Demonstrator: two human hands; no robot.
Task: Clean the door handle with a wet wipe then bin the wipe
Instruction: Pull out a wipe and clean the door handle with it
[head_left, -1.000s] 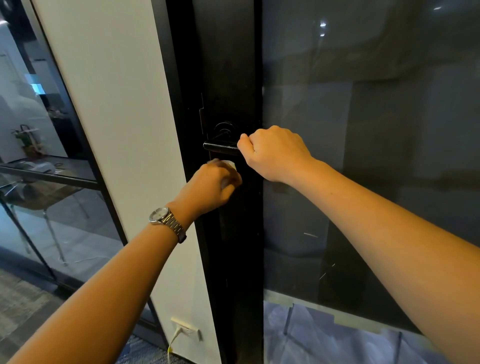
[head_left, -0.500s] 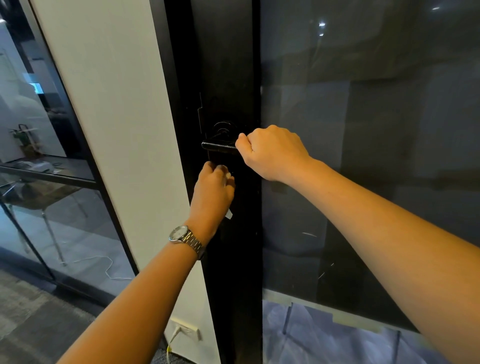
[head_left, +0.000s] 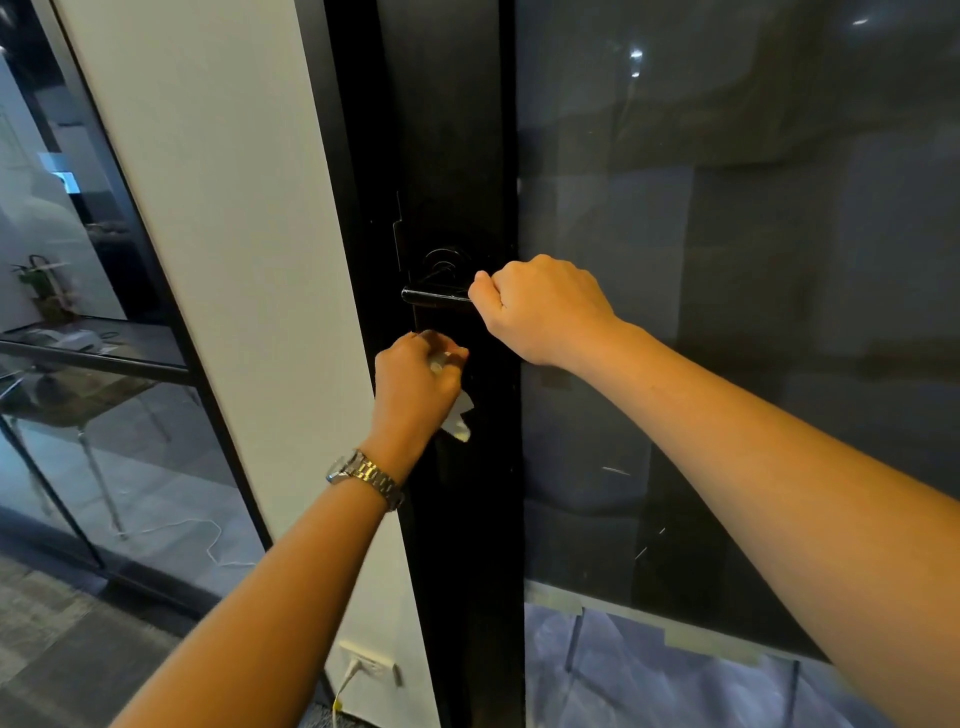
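A black lever door handle sticks out to the left from the black door frame. My right hand is closed around the handle's right end, hiding that part. My left hand, with a metal watch on the wrist, sits just below the handle against the frame. It grips a white wet wipe, whose loose corner hangs down under the palm. The wipe is a little below the handle and does not touch it.
Dark glass door panel fills the right side. A white wall strip stands left of the frame, with a socket and plugged cable low down. Farther left, a glass partition shows a table and chair legs behind it.
My left hand dropped from just under the handle and turned, so the wipe's corner now hangs below the palm. My right hand stayed on the handle.
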